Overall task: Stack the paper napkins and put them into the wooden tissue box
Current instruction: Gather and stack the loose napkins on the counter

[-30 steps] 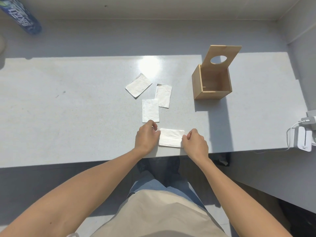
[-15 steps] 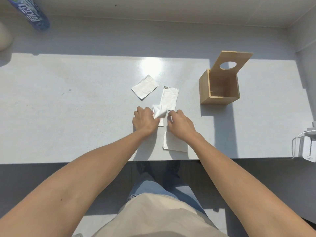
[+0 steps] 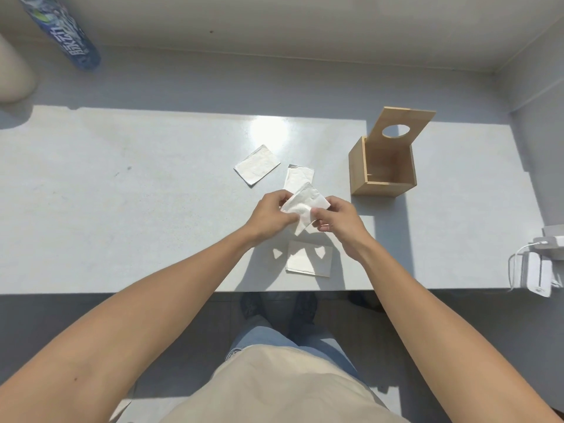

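Item one: a held napkin (image 3: 305, 204), centre of the frame, lifted clear of the table (image 3: 122, 209) and tilted. I see my left hand (image 3: 270, 215) pinching its left edge, fingers curled closed on the paper. My right hand (image 3: 337, 219) pinches the lower right edge, thumb and fingers pressed on it. The two hands sit close together, with the napkin between them.

Item two: a flat napkin (image 3: 309, 262), just below the hands in the frame, near the table's front edge, partly under the hands' shadow.

Item three: a second flat napkin (image 3: 299, 177), directly above the held one; its lower part is hidden behind the held paper.

Item four: a third flat napkin (image 3: 257, 164), up and left of centre, turned at an angle, lying apart from the others.

Item five: the wooden tissue box (image 3: 381, 175), right of centre, standing on the table with its lid (image 3: 399, 129) raised upright behind it; the lid has a round hole. I see no paper inside it.

Item six: a blue bottle (image 3: 65, 35), upper left of the frame, off the table.

Item seven: a white device (image 3: 537, 273) with a cable, at the right edge.
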